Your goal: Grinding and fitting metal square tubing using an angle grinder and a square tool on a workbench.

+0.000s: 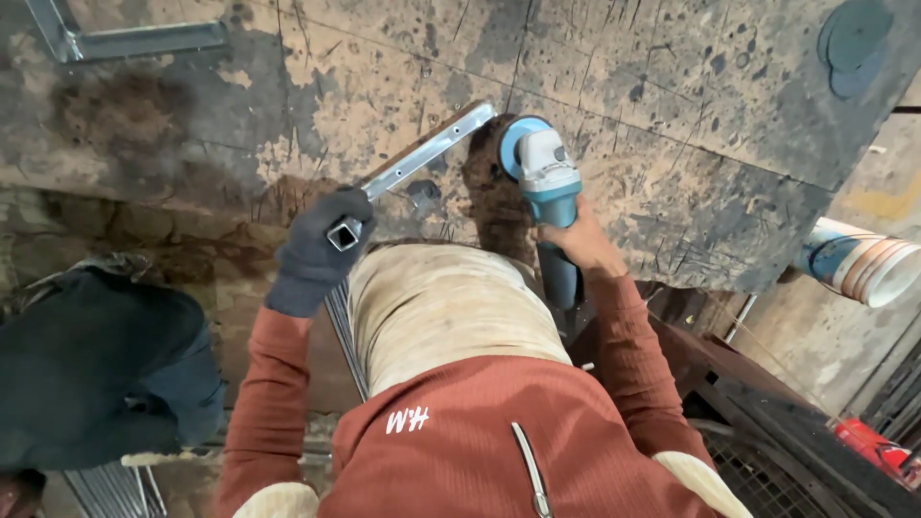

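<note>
Grinding: a person leans over a scarred tabletop (672,125), one hand on a steel tube, the other on an angle grinder.
Far left: another person's dark sleeve (96,364) sits low beside the tabletop edge, apart from the work.
Top left: a metal frame piece (125,40) lies flat on the tabletop, well apart from the hands.
Left hand (321,245): gloved in dark knit, fingers closed round the near end of the tube, whose open square mouth shows just beside the thumb.
Tube (422,153): a square steel length lying slantwise on the tabletop, running from the left hand up and right to the grinder's disc.
Grinder (547,177): teal and grey body, blue guard, disc touching or just beside the tube's far end; I cannot tell whether it is biting.
Right hand (580,245): bare, fingers wrapped shut round the grinder's handle.
Progress: as I judge it, the far end is under work now; no sparks show, and how much is ground I cannot tell.
Top right: a stack of dark discs (854,43) rests on the tabletop corner.
Right: nested cups (863,264), white, blue and tan, lie on their side beyond the edge.
Bottom right: a red package (868,443), half hidden.
</note>
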